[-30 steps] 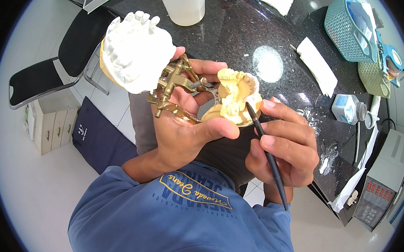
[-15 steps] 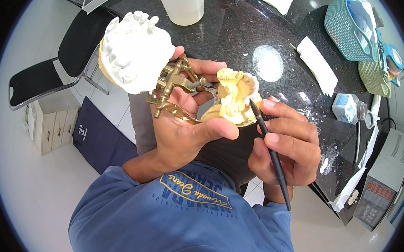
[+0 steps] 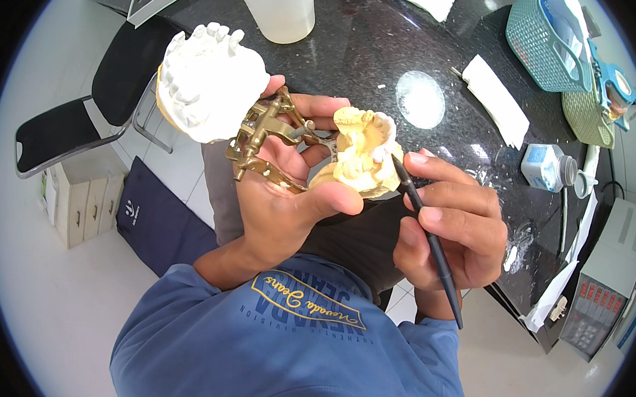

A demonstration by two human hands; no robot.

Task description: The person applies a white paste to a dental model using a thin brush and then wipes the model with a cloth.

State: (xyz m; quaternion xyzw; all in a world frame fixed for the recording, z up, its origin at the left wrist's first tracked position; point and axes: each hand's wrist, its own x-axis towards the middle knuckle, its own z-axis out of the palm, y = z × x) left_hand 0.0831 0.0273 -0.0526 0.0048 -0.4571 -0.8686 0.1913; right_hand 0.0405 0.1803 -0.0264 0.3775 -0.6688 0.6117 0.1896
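Observation:
My left hand (image 3: 282, 204) is wrapped round a brass dental articulator (image 3: 264, 134), which is opened out. One side carries a white plaster tooth cast (image 3: 212, 85); the other bears a yellow plaster cast (image 3: 360, 147) with a pale, whitish area along its ridge. The left thumb presses against the yellow cast's near edge. Between the fingertips of my right hand (image 3: 457, 220) is a slim black pen-like tool (image 3: 434, 251), held slantwise. Its upper tip meets or lies very close to the yellow cast's right edge; I cannot tell which.
On the dark speckled table (image 3: 339, 63) stand a translucent tub (image 3: 281, 13), a blue basket (image 3: 545, 49) and a small open jar (image 3: 546, 167). A folded white tissue (image 3: 496, 100) and white powder lie at right. A grey control box (image 3: 605, 278) is far right, a black chair (image 3: 127, 73) left.
The articulator with both casts has shifted slightly left, and the yellow cast has tilted a little. The black tool's tip now sits at the cast's outer right edge.

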